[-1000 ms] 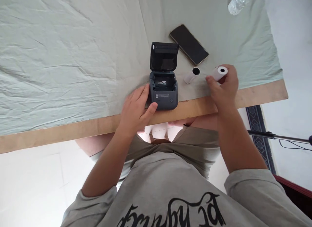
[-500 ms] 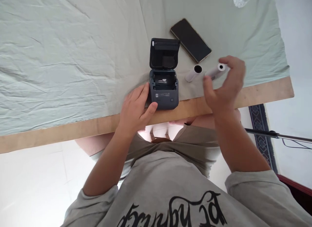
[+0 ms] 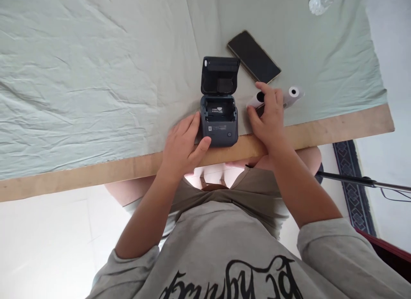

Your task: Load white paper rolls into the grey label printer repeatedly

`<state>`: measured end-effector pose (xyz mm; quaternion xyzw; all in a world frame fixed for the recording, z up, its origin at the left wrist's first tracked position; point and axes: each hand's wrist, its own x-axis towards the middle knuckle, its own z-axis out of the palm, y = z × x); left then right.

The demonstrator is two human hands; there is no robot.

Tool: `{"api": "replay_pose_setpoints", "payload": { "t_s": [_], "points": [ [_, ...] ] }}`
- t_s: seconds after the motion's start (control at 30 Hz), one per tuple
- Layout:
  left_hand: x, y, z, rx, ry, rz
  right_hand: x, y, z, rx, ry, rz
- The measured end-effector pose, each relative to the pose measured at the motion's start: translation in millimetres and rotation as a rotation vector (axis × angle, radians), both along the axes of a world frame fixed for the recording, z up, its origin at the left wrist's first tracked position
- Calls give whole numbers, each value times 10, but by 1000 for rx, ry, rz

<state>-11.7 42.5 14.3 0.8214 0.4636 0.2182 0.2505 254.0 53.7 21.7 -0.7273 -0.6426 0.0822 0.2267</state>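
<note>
A dark label printer [image 3: 221, 134] stands near the table's front edge with its lid [image 3: 220, 76] raised and its compartment showing. My left hand [image 3: 184, 140] rests against the printer's left side, fingers spread, thumb at its front corner. To the right, my right hand [image 3: 268, 112] has its fingers and thumb around a white paper roll [image 3: 255, 101] with a wide dark core. Another white roll [image 3: 293, 92], with a small core hole, stands just right of that hand.
Behind the rolls lies a black phone [image 3: 253, 57] on the green cloth [image 3: 128, 76]. A clear plastic item [image 3: 321, 1] is at the top right. The table's wooden edge [image 3: 128, 168] runs along the front.
My right hand has moved left from the small-holed roll to the wide-cored one, and its fingers have closed around it. My left hand stays at the printer.
</note>
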Motion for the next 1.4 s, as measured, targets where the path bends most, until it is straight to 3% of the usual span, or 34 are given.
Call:
{"api": "replay_pose_setpoints", "payload": {
  "t_s": [0.27,0.37,0.57,0.8,0.9,1.13,1.4],
  "points": [
    [-18,-4,12,1,6,-7,-118,-111,160,149,137,89],
    [-16,-5,17,-5,11,-7,-226,-135,275,185,96,133],
    [-7,-16,20,0,16,11,-463,24,484,-43,-69,291],
    [-10,-14,22,0,20,7,-582,180,593,-261,-150,258],
    [-12,-15,26,0,22,7,-548,188,539,-234,-88,268],
    [-14,-16,30,-4,14,4,-386,261,139,0,331,341],
    [-38,2,4,-25,-43,-1,-349,72,173,165,376,462]
  ]
}}
